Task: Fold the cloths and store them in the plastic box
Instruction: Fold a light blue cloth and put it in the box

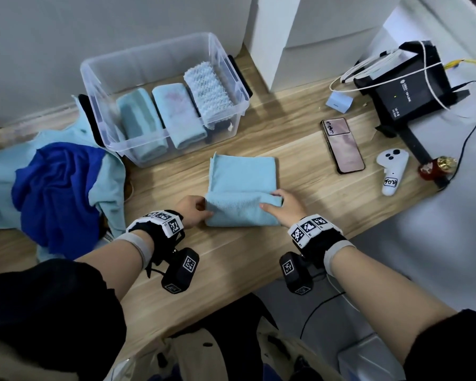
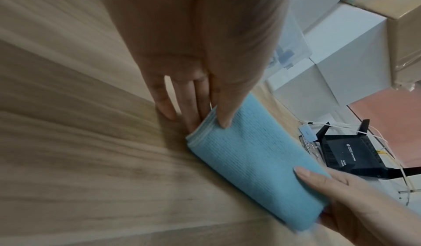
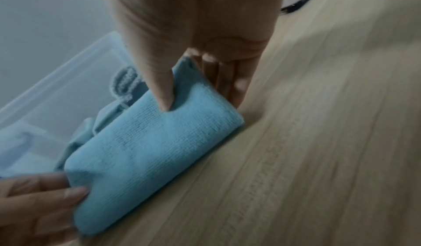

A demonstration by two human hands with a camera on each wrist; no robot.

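Both hands, left hand [image 1: 194, 211] & right hand [image 1: 285, 206], pinch opposite ends of the half-folded light-blue microfibre cloth [image 1: 241, 192], long axis running L-R btwn them.

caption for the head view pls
Both hands, left hand and right hand, fold a cloth before the box.

On the wooden desk [image 1: 286, 149] a phone [image 1: 342, 144] lies beside a white controller [image 1: 391, 171]. A black router [image 1: 407, 89] with white cables [image 1: 368, 67] stands behind them
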